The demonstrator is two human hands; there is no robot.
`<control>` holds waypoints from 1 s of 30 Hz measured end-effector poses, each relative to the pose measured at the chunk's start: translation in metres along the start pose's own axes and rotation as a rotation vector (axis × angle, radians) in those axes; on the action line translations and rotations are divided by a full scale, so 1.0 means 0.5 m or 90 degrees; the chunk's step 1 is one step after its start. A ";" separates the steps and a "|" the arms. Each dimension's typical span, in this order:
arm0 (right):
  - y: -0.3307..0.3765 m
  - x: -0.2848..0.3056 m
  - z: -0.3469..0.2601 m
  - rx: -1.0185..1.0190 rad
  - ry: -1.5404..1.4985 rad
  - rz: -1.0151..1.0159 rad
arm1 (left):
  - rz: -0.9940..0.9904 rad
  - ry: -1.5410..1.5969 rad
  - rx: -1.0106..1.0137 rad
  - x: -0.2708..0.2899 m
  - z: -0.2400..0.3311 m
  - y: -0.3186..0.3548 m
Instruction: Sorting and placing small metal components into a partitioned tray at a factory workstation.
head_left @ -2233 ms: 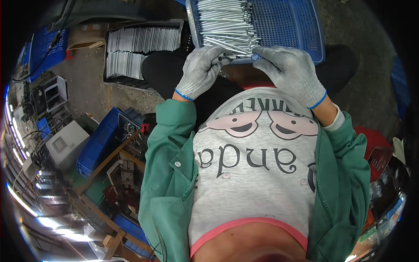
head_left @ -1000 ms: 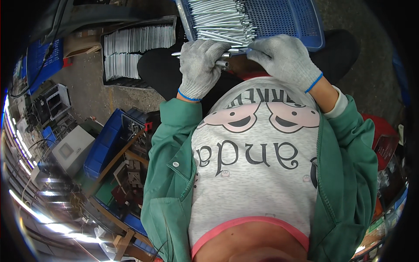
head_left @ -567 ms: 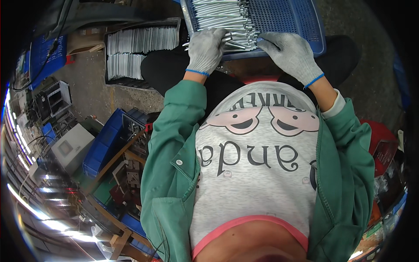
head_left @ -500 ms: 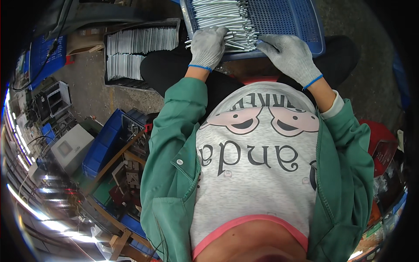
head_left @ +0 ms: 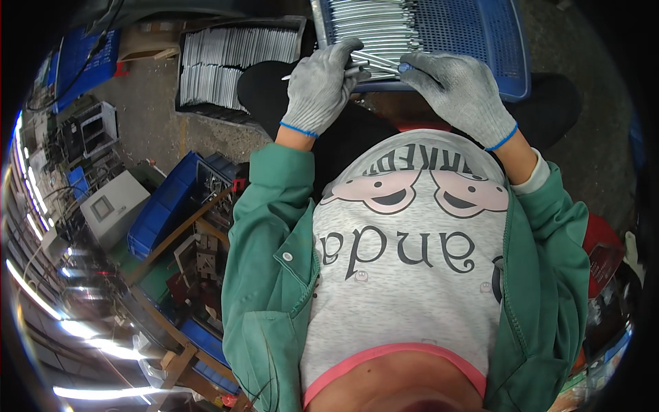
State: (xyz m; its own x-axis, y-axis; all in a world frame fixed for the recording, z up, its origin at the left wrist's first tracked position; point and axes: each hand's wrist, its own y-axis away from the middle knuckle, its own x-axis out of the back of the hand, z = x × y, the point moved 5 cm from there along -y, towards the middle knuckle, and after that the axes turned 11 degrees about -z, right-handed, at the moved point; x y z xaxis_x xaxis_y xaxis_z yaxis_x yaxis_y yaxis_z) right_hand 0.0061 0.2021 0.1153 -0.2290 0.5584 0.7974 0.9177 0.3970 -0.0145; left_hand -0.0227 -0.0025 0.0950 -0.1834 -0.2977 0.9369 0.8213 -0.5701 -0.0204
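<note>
Tubes (head_left: 356, 70), grasped by the left hand (head_left: 314, 93), are apparently being handled; steadiness seems needed; whether the right hand (head_left: 456, 90) grips cannot be told.

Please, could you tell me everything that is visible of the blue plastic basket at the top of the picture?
The blue, perforated plastic basket has a rounded near right corner; the picture's upper edge cuts off its far end. Its left part holds silvery metal tubes, laid side by side; its right part shows bare mesh. The left hand and right hand, in grey knitted gloves, are at its near side; whether they touch it, I cannot tell.
</note>
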 end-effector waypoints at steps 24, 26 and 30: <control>-0.065 -0.014 -0.092 0.103 0.038 -0.192 | 0.105 -0.068 0.034 0.068 0.024 0.110; -0.067 -0.015 -0.096 0.098 0.022 -0.199 | 0.116 -0.097 0.031 0.063 0.024 0.114; -0.081 -0.034 -0.080 0.004 0.052 -0.258 | 0.158 -0.060 0.003 0.057 0.017 0.119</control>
State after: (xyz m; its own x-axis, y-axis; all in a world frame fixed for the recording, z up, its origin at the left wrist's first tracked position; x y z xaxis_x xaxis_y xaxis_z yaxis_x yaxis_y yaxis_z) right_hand -0.0140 0.1474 0.1265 -0.5454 0.2961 0.7841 0.7561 0.5776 0.3077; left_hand 0.0255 -0.0383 0.1236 0.0752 -0.3551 0.9318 0.8377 -0.4845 -0.2522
